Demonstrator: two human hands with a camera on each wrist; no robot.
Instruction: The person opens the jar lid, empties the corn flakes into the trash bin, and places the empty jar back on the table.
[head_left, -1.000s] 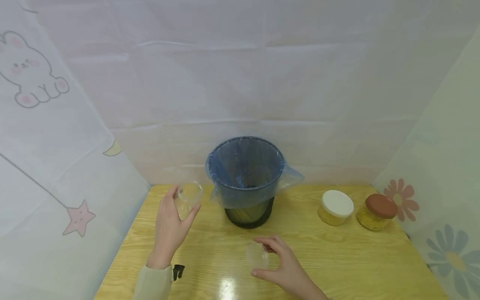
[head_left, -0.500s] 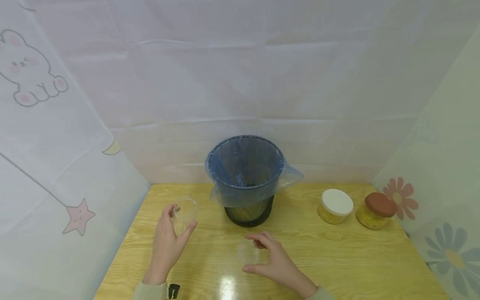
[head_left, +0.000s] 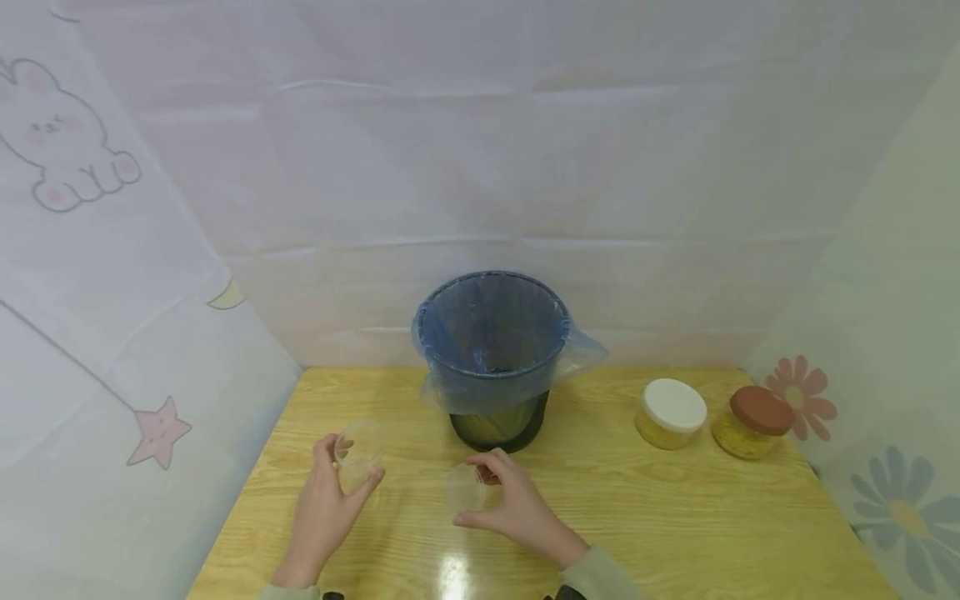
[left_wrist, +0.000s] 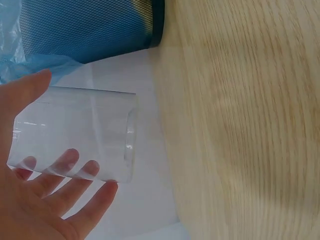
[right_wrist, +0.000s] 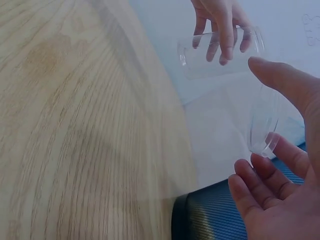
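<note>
Above the wood-grain surface (head_left: 660, 525), the left hand (head_left: 326, 502) grips a clear cup (left_wrist: 80, 132) by its sides — seemingly leaving its mouth free — while the right hand (head_left: 513, 506) pinches a clear lid (right_wrist: 264, 121) edgewise.

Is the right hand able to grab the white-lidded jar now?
Probably not right away: the right hand holds a clear round piece, though the way to the white-lidded jar looks free.

Clear cylindrical jar (head_left: 358, 458), mouth uncovered, held nearly upright in the left hand (head_left: 322, 508). Clear, shallow round lid (head_left: 464, 492), tilted, pinched at its edges by the right hand (head_left: 519, 504), near the jar but apart.
</note>
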